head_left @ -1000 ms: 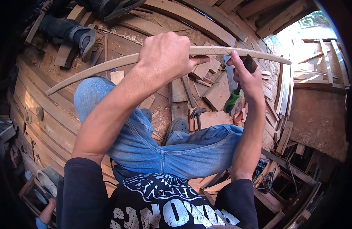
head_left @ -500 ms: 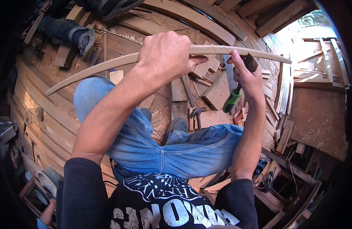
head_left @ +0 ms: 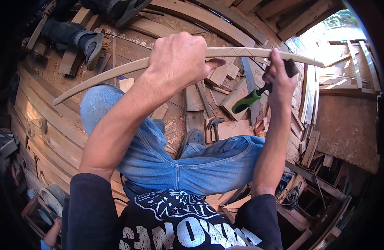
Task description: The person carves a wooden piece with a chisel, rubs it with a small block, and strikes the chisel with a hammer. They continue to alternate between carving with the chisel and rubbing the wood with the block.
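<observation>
A long, curved strip of pale wood [head_left: 104, 76] stretches across the upper view, with zigzag lines marked on its face right of centre. My left hand [head_left: 178, 56] is closed around the strip near its middle, knuckles up and thumb pointing right. Held in my right hand [head_left: 282, 79] is what looks like a chisel [head_left: 247, 101], with a green and black handle pointing down-left and a dark flat end above the fingers. A fingertip of that hand touches the strip's right part. The palm hides the middle of the tool.
Below lie a claw hammer [head_left: 215, 123], a handsaw [head_left: 251, 83], wood offcuts [head_left: 235, 130] and shavings. Another person's foot [head_left: 93, 50] is at upper left, and another hand [head_left: 54, 231] shows at lower left. Cables [head_left: 288, 199] lie at lower right.
My right hand has moved right along the strip, and the tool's handle has swung up and left. The strip has shifted slightly right; my left hand keeps its hold.
</observation>
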A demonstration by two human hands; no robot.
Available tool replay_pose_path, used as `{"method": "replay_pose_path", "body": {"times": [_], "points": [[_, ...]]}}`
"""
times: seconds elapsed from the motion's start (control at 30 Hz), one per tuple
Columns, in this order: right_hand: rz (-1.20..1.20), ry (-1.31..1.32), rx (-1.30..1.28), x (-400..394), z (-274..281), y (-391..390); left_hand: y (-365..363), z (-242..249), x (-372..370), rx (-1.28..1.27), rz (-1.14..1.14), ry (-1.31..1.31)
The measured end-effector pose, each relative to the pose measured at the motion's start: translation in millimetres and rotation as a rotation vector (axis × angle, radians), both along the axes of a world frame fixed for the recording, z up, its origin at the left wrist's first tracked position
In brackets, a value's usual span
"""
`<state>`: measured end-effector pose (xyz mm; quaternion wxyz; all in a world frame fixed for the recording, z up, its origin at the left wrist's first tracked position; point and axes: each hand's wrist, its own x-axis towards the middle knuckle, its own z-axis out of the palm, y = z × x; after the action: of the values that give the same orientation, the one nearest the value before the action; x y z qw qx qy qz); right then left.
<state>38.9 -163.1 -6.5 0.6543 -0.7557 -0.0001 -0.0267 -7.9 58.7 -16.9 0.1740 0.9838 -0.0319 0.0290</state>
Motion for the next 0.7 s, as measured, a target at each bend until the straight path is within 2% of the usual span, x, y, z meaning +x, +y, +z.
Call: {"method": "replay_pose_path", "body": {"times": [0.13, 0.2, 0.27, 0.33, 0.4, 0.53, 0.57, 0.6, 0.67, 0.7], "points": [[-0.016, -0.136, 0.189, 10, 6, -26, -2, -2, 0, -0.045, -0.024, -0.059], [-0.101, -0.262, 0.113, 12, 13, -32, -4, -5, -1, -0.077, -0.057, -0.093], [-0.227, -0.305, 0.175, 13, 22, -49, -6, -6, -1, -0.108, -0.091, -0.127], [-0.396, -0.336, 0.183, 12, 33, -72, -9, -4, 0, -0.13, -0.166, 0.038], [-0.461, -0.41, 0.199, 7, 37, -109, -6, 1, 1, -0.13, -0.217, 0.042], [-0.551, -0.315, 0.23, -31, 39, -204, -2, -4, -2, -0.197, -0.419, 0.003], [-0.628, -0.329, 0.129, -43, 39, -221, -2, -3, -4, -0.205, -0.47, 0.042], [-0.803, -0.309, 0.084, -55, 39, -229, -4, -6, -7, -0.205, -0.489, 0.047], [-0.811, -0.279, 0.101, -89, 29, -264, -11, -15, -14, -0.232, -0.564, 0.127], [-0.935, -0.268, 0.052, -103, 24, -271, -14, -12, -17, -0.215, -0.631, 0.249]]}}
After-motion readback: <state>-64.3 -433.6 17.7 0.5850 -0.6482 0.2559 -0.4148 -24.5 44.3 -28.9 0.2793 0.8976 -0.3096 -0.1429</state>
